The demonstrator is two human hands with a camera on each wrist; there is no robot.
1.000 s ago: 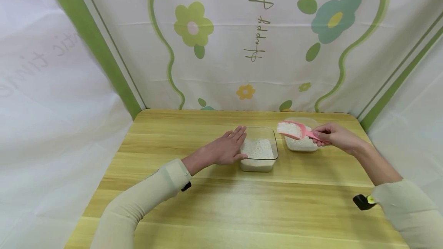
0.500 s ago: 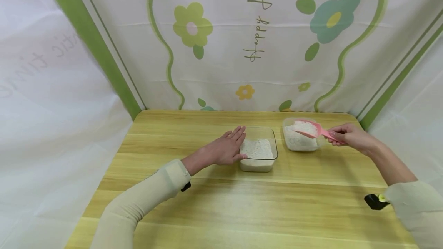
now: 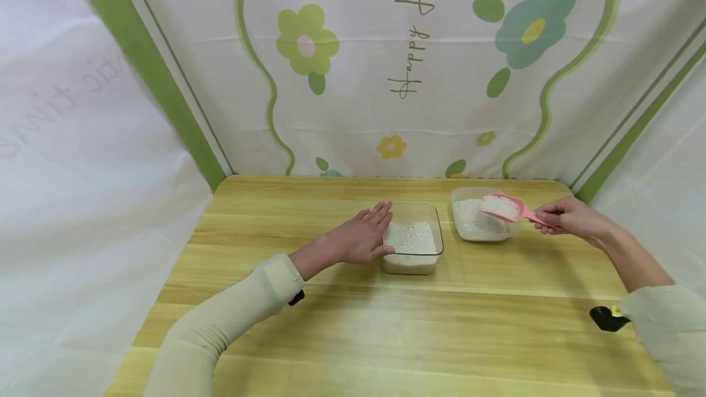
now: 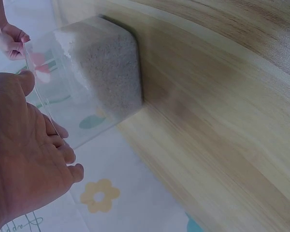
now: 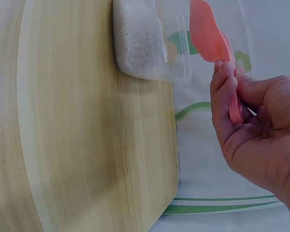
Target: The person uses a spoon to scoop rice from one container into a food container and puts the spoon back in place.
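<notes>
My right hand [image 3: 573,219] holds a pink scoop [image 3: 515,208] by its handle, thumb against fingers. White grains that look like rice [image 3: 499,206] fill the scoop's bowl, which hangs over the right side of a translucent plastic container [image 3: 478,238]. In the right wrist view the scoop [image 5: 208,34] shows from below, above the container's rim. With its fingers extended, my left hand [image 3: 358,238] rests along the left rim of a clear square container [image 3: 413,265], which is partly filled with white grains. The left wrist view shows thumb and fingertips touching this container's [image 4: 111,72] rim.
Both containers stand on a wooden table [image 3: 353,336], the plastic one to the right and slightly farther back. A printed flower curtain [image 3: 353,97] hangs behind the table's far edge. White cloth hangs on both sides.
My right hand has moved the loaded scoop to the right, from between the two containers to over the right container. The left hand and both containers have stayed put.
</notes>
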